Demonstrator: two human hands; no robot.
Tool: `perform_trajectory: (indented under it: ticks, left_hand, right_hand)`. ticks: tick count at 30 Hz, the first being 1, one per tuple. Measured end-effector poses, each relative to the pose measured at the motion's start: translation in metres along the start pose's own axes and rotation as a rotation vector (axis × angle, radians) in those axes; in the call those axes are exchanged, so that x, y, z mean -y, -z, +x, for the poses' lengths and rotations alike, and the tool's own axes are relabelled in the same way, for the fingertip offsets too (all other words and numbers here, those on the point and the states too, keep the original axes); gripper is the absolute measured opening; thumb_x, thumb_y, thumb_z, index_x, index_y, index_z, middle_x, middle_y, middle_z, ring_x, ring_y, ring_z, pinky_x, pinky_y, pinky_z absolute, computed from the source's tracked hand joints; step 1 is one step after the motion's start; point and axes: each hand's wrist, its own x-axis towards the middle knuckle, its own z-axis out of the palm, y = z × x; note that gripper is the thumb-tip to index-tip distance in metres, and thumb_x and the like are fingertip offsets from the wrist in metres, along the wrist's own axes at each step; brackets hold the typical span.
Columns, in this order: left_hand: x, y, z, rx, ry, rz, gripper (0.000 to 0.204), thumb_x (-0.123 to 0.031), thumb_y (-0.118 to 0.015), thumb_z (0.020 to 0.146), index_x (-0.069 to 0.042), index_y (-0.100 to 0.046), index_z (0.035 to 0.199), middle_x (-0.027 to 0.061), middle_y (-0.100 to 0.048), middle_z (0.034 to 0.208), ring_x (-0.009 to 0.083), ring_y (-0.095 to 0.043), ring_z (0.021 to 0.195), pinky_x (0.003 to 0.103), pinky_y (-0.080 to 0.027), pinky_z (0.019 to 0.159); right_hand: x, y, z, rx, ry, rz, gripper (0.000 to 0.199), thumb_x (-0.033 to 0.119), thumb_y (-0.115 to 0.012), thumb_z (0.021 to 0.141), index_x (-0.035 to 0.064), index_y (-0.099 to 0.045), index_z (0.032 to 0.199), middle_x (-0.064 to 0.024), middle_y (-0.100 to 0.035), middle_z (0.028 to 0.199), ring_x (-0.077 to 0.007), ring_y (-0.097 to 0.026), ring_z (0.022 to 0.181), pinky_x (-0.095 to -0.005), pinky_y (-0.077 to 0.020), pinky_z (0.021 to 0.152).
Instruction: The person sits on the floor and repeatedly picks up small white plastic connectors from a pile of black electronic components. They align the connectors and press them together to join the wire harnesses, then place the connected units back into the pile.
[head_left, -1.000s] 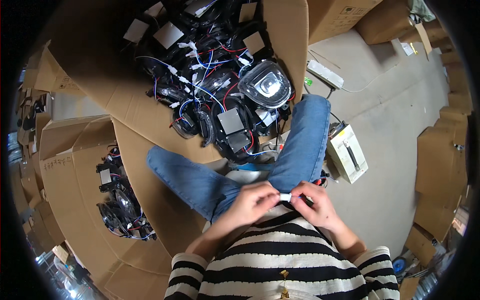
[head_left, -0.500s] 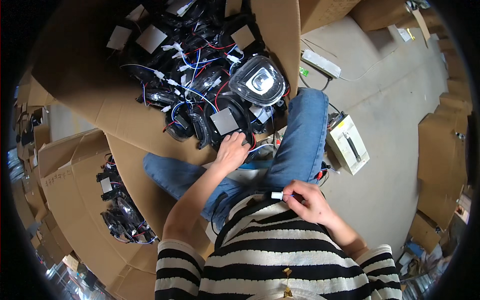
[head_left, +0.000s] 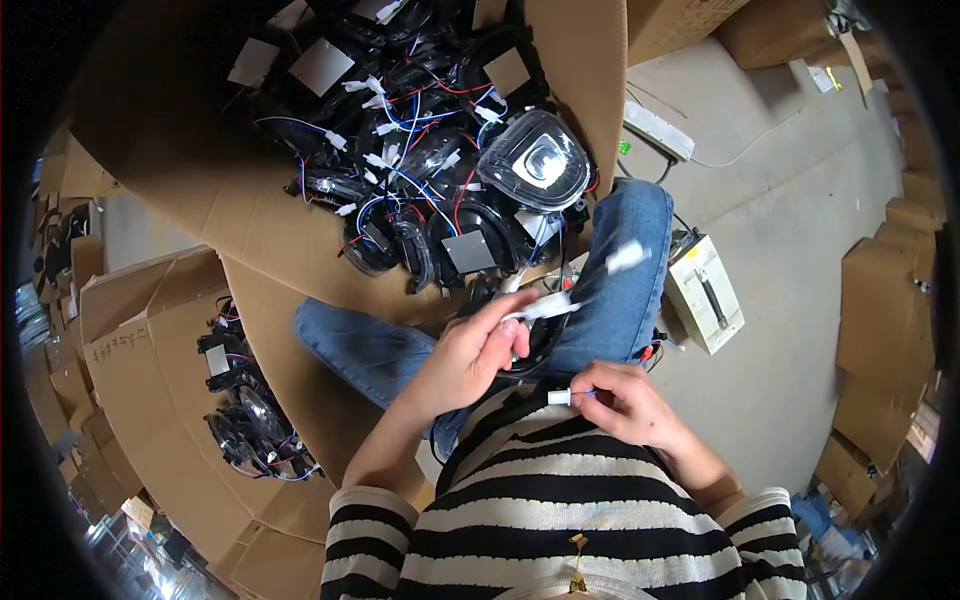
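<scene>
My left hand (head_left: 470, 352) is raised over my lap, fingers closed on a white plug connector (head_left: 546, 306) that is smeared by motion. Another blurred white connector (head_left: 627, 257) hangs in the air over my right knee; what it is joined to cannot be made out. Close to my waist, my right hand (head_left: 625, 402) pinches the thin wires behind a white connector (head_left: 560, 398). A dark rounded part, partly hidden, shows below my left hand. Ahead, a heap of black lamp units with wires fills a cardboard box; one clear-lensed lamp (head_left: 540, 160) lies on top.
The big cardboard box (head_left: 215, 190) opens toward my knees. A second box (head_left: 160, 390) with lamps stands at left. On the floor to the right are a white power strip (head_left: 660, 130) and a cream case with a handle (head_left: 706, 295). Cartons (head_left: 885, 340) line the far right.
My left hand has come up and back from the lamps at the box's near edge, now with a white connector in it. The right hand keeps its connector almost in place. The view has shifted slightly.
</scene>
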Motion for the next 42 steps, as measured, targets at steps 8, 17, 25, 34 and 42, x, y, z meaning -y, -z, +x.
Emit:
perform_trajectory:
  ticks: [8,17,25,34,42]
  left_hand:
    - [0.000,-0.006,-0.008,0.056,-0.289,0.232,0.024,-0.007,-0.039,0.088,0.003,-0.053,0.106,0.0085,-0.057,0.082,0.0097,-0.053,0.061,0.022,-0.044,0.054]
    - [-0.007,0.005,-0.005,0.412,-0.388,0.080,0.017,-0.008,-0.045,0.085,0.003,-0.051,0.073,0.0117,-0.050,0.065,0.0264,-0.050,0.059,0.034,-0.039,0.056]
    - [-0.008,0.003,0.001,0.599,-0.407,0.062,0.022,-0.013,-0.045,0.084,0.001,-0.050,0.066,0.0087,-0.048,0.056,0.0254,-0.044,0.053,0.034,-0.033,0.051]
    - [0.000,0.001,-0.006,0.622,-0.170,-0.015,0.025,-0.014,-0.041,0.088,0.002,-0.052,0.073,0.0099,-0.052,0.058,0.0178,-0.051,0.051,0.029,-0.036,0.047]
    - [0.015,-0.013,-0.021,0.536,-0.035,-0.070,0.022,-0.011,-0.040,0.088,0.003,-0.053,0.076,0.0115,-0.054,0.066,0.0209,-0.056,0.060,0.030,-0.042,0.054]
  right_hand:
    - [0.031,0.018,-0.005,0.047,-0.066,0.058,0.005,0.001,-0.056,0.074,0.0007,-0.057,0.080,-0.0040,-0.053,0.066,-0.0124,-0.047,0.054,-0.0244,-0.0343,0.047]
    - [0.025,0.046,-0.007,-0.061,0.036,0.165,0.007,-0.001,-0.058,0.071,0.0004,-0.058,0.078,-0.0028,-0.051,0.066,-0.0101,-0.044,0.055,-0.0234,-0.0332,0.050]
    - [0.040,0.033,0.004,0.069,0.014,0.221,0.007,-0.001,-0.058,0.071,0.0020,-0.057,0.078,-0.0019,-0.051,0.065,-0.0096,-0.041,0.051,-0.0221,-0.0311,0.047]
    - [0.047,0.029,0.006,-0.011,0.134,-0.171,0.007,-0.001,-0.057,0.069,0.0014,-0.051,0.072,-0.0083,-0.050,0.065,-0.0248,-0.050,0.056,-0.0326,-0.0391,0.049]
    - [0.030,0.016,-0.005,-0.071,0.061,-0.084,0.008,-0.001,-0.058,0.069,0.0017,-0.052,0.072,-0.0087,-0.049,0.063,-0.0236,-0.050,0.056,-0.0317,-0.0384,0.049]
